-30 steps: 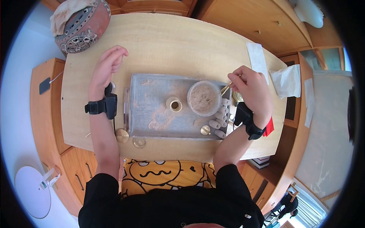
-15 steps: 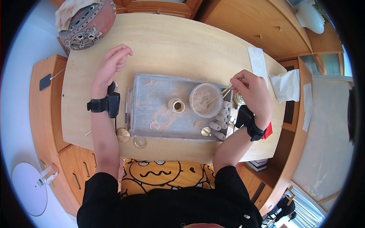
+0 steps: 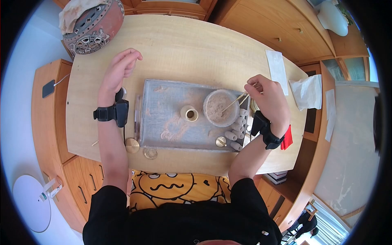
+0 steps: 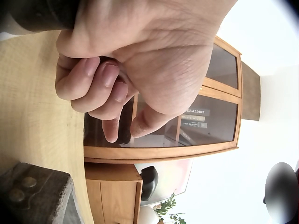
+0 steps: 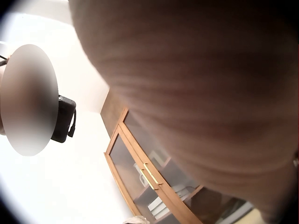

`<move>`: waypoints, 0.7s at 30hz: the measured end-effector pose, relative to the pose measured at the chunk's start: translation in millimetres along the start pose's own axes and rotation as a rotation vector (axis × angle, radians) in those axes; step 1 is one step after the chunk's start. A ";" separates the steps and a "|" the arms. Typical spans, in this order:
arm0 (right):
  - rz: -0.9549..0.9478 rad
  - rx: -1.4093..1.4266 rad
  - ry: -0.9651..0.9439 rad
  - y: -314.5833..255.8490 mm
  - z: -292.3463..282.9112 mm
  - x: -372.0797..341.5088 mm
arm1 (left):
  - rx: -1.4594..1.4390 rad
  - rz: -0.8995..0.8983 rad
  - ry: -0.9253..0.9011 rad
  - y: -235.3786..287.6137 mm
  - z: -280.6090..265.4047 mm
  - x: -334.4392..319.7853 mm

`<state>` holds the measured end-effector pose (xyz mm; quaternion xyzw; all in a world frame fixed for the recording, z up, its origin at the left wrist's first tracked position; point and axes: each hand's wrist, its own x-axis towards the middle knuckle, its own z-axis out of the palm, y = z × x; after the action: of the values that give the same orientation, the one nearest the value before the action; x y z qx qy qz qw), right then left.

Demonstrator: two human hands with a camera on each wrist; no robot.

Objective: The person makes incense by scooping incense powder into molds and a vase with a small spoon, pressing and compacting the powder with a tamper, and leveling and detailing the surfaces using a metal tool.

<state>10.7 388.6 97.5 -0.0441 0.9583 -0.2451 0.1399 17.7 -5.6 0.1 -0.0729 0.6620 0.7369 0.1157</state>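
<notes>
Seeing two bare hands over a pale wood tabletop, we log the right hand first, right of centre in the head view: fingers bent in, pinching a thin brass-coloured stick tool. Its far end slants down-left into a round bowl of greyish-pink powder, just right of centre. Right wrist view is mostly blurred skin; we can't read the fingers there.

Left hand, upper left of centre: we get loosely curled fingers, nothing held, apart from the tray. In the left wrist view we see some fingers folded toward the palm, thumb reaching out.

Bowl sits in the right part of a grey tray. Also in the tray we note a small brass-coloured pot near centre, grey cylinders along the lower right and a brass lid near the bottom edge. Two brass discs lie on the tabletop, lower left of the tray. We mark a large reddish vessel, upper left of the frame, cloth on top; white bag, right.
</notes>
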 end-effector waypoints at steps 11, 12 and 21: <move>-0.012 0.014 0.039 -2.8 -5.0 -6.6 | 0.000 -0.022 0.006 1.0 2.7 -0.3; 0.002 0.023 0.060 -4.5 -7.8 -11.2 | -0.005 -0.020 0.008 -1.2 0.9 -0.2; -0.036 0.082 0.216 -11.8 -33.6 -58.2 | 0.033 -0.011 0.019 -0.9 4.1 1.2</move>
<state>56.9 402.6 145.7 -0.0289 0.9560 -0.2901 0.0330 17.0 -1.4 -0.7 -0.0815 0.6747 0.7246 0.1144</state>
